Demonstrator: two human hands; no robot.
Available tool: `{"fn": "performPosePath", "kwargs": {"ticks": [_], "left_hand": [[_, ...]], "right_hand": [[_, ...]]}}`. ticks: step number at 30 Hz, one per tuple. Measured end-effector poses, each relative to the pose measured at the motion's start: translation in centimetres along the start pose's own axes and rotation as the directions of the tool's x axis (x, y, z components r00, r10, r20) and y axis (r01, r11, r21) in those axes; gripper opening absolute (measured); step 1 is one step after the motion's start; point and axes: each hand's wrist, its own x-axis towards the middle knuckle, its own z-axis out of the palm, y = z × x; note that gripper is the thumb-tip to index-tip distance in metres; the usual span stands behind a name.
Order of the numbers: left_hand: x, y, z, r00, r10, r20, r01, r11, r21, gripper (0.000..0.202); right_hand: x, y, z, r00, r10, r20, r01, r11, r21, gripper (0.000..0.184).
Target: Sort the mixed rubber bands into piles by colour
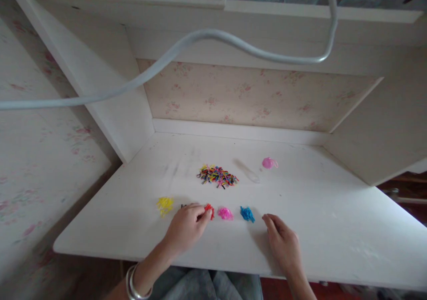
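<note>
My left hand point(187, 226) has its thumb and forefinger pinched together at a small pile of red rubber bands point(209, 208), partly covering it. Behind its knuckles a bit of a black pile point(183, 206) peeks out. Farther left lies a yellow pile point(165, 206). To the right of the red ones are a pink pile point(225, 213) and a blue pile point(247, 214). My right hand point(283, 240) hovers just right of the blue pile, fingers closed in a pinch; whatever is between them is too small to see. A mixed heap of many-coloured bands point(218, 176) lies beyond the row.
Behind the heap, a clear, thin item point(247, 171) and a round pink item point(267, 162) lie on the white desk point(316, 211). A thick pale cable point(207, 34) crosses the upper view. Shelf sides and a low overhead shelf enclose the back.
</note>
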Motion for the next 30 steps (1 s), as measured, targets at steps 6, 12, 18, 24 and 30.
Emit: {"fn": "performPosePath", "kwargs": {"ticks": [6,12,18,24,30], "left_hand": [[6.8,-0.1,0.5,0.997,-0.082,-0.009,0.080,0.948,0.307,0.027],[9.9,-0.2,2.4,0.995,-0.083,-0.059,0.099,0.916,0.389,0.028],[10.5,-0.5,2.9,0.995,-0.068,-0.069,0.092,0.896,0.434,0.032],[10.1,-1.3,2.4,0.990,-0.082,-0.112,0.122,0.902,0.414,0.035],[10.9,-2.8,1.2,0.977,-0.104,-0.186,0.160,0.933,0.321,0.032]], "right_hand": [[0.3,0.0,0.1,1.000,-0.009,0.015,0.008,0.998,0.069,0.045],[0.4,-0.3,-0.1,0.998,-0.041,0.047,0.036,0.995,0.094,0.047],[0.4,-0.8,-0.3,0.997,-0.045,0.060,0.041,0.997,0.069,0.048],[0.6,-0.2,0.1,0.998,-0.042,0.057,0.038,0.997,0.066,0.049],[0.7,-0.1,0.2,0.997,-0.047,0.069,0.043,0.997,0.068,0.045]]}}
